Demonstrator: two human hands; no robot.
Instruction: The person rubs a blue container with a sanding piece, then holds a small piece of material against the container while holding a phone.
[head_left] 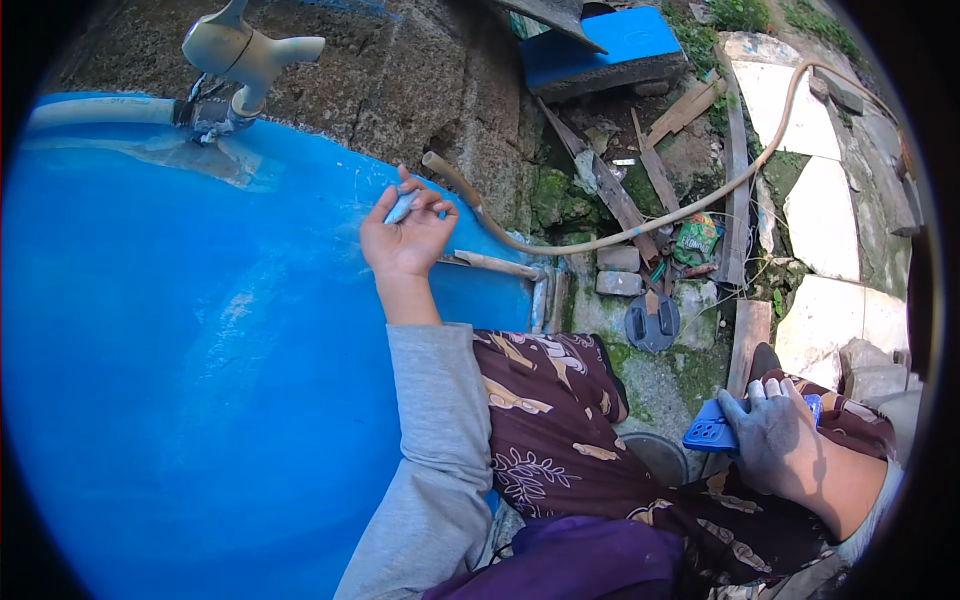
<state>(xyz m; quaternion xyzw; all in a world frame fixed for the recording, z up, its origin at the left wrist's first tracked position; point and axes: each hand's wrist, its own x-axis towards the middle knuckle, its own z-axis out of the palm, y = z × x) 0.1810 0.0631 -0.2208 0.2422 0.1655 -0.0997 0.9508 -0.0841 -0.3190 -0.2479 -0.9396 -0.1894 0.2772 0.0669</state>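
My left hand (412,232) is turned palm up over the edge of a blue-painted surface (200,330). Its curled fingers hold a small, pale blue oblong piece (402,207), whose kind I cannot make out. At the right, near my knee, my right hand (775,432) is closed over a blue flat plastic block with round holes (709,429). Grey residue coats the back of that hand and its fingers. The underside of the block is hidden. Patterned maroon cloth (560,420) covers my legs between the two hands.
A cream tap (245,55) and a pale pipe (100,112) stand at the far left. A tan hose (620,238) curves across the ground. Wooden planks (610,190), a green packet (697,240), a grey round-ended object (652,322) and pale slabs (820,215) lie beyond my legs.
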